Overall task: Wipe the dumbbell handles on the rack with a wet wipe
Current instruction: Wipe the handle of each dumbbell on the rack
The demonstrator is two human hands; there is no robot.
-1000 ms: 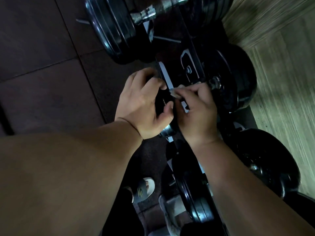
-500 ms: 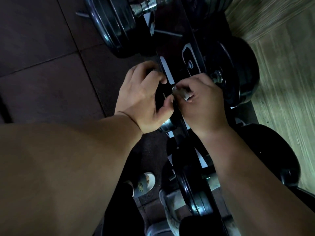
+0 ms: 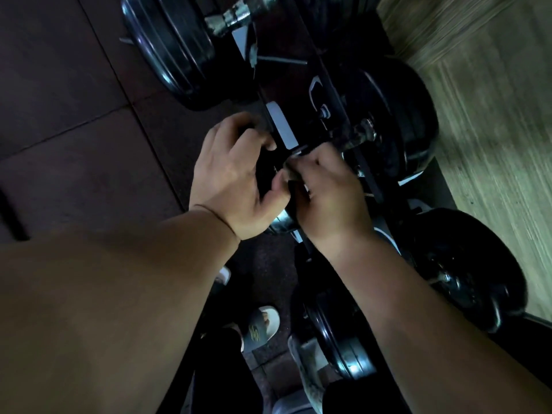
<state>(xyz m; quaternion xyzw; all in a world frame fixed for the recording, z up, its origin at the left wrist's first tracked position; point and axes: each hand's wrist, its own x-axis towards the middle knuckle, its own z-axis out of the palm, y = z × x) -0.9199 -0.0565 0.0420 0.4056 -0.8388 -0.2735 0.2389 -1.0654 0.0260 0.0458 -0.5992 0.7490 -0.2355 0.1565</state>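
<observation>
The middle dumbbell lies across the dark rack (image 3: pixel 298 70). My left hand (image 3: pixel 236 177) is clamped over its left black head, which it mostly hides. My right hand (image 3: pixel 328 192) is closed around the left part of the handle, pressing a small crumpled wet wipe (image 3: pixel 289 171) against it; the wipe shows only as a grey scrap at my fingertips. To the right of my fingers the bare metal handle (image 3: pixel 358 134) runs into the right head (image 3: pixel 400 130). The two hands almost touch.
Another dumbbell with a chrome handle (image 3: pixel 236 16) and a large black head (image 3: pixel 170 49) sits further up the rack. A third dumbbell (image 3: pixel 337 333) lies nearer me, its other head (image 3: pixel 466 270) at the right. My sandalled foot (image 3: pixel 263 324) stands on the dark floor tiles.
My right hand has slid with the wipe along the handle toward my left hand, baring the handle's right end. The left hand keeps its grip on the head.
</observation>
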